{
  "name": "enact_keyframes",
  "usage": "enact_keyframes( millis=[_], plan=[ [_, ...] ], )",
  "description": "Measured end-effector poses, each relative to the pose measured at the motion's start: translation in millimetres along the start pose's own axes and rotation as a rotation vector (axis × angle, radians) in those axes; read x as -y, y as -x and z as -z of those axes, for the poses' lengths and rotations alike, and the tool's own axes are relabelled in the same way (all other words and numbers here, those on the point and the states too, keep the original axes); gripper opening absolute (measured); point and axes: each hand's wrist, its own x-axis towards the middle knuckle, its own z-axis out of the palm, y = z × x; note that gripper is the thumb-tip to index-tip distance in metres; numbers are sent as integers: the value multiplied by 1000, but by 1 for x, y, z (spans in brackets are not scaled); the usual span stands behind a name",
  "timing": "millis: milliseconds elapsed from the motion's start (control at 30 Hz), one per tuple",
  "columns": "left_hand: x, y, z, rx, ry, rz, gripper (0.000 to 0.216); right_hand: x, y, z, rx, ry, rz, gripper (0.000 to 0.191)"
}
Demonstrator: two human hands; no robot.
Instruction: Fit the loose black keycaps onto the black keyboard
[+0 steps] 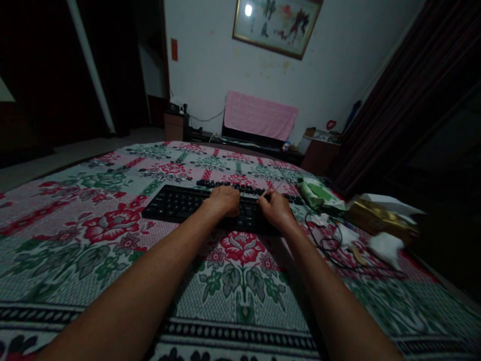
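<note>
A black computer keyboard (pixel 173 203) lies on the flowered bedspread in front of me. My left hand (pixel 225 199) rests over its middle, fingers curled in and pointing away, so whatever they pinch is hidden. Over the keyboard's right part, my right hand (pixel 276 206) is closed on a thin, pale, stick-like tool (pixel 278 185), whose exact kind is too small to make out. Just behind the keyboard runs a row of loose black keycaps (pixel 248 189), partly blocked by my hands.
To the right lie a green tissue pack (pixel 319 193), a gold box (pixel 379 215), crumpled white tissues (pixel 386 246) and a looping black cable (pixel 326 248). The patterned bedspread (pixel 112 271) covers the bed. Beyond it, a pink towel (pixel 259 115) drapes over a dark screen.
</note>
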Motion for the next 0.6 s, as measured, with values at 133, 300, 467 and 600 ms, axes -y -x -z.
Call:
enact_keyframes(
  millis=[133, 300, 467, 600],
  plan=[
    [0, -1, -2, -4, 5, -8, 48, 13, 13, -4, -7, 144, 88, 25],
    [1, 1, -3, -8, 22, 16, 48, 11, 17, -8, -35, 149, 119, 26],
    [2, 3, -4, -20, 40, 31, 47, -4, 5, -4, -38, 49, -11, 20],
    [2, 3, -5, -33, 48, 31, 46, -11, -3, -6, -68, -45, -14, 16]
  ],
)
